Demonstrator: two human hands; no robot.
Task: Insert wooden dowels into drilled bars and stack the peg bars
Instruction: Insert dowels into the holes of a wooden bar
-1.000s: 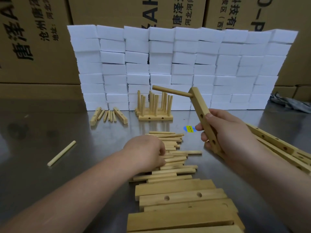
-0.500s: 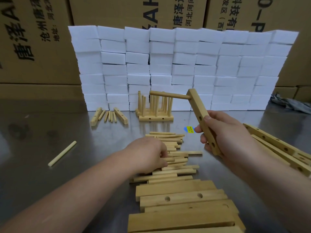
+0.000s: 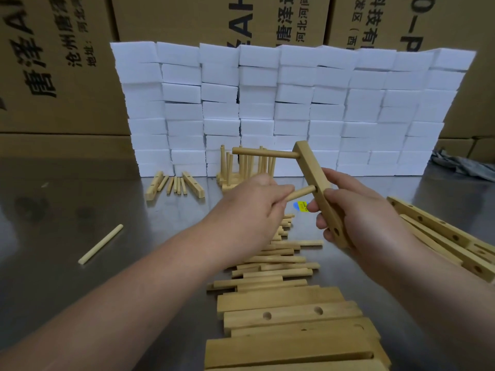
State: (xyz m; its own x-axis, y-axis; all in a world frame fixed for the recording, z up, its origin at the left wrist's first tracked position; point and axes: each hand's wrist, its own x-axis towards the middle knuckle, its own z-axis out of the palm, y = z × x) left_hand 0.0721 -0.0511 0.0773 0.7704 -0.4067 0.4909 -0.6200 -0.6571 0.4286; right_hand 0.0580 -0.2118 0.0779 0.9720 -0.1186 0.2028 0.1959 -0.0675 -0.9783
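- one stray dowel (image 3: 100,244) is seen left on the steel table (image 3: 53,263).
- tilted drilled bar (image 3: 320,199) is gripped by right hand (image 3: 359,220).
- dowel (image 3: 301,192) at its hole is pinched by left hand (image 3: 249,210).

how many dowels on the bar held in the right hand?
2. One pale round wooden dowel sits near the top end of the drilled wooden bar that the right hand grips. The second dowel meets its middle, gripped by the left hand. The lowest hole is empty.
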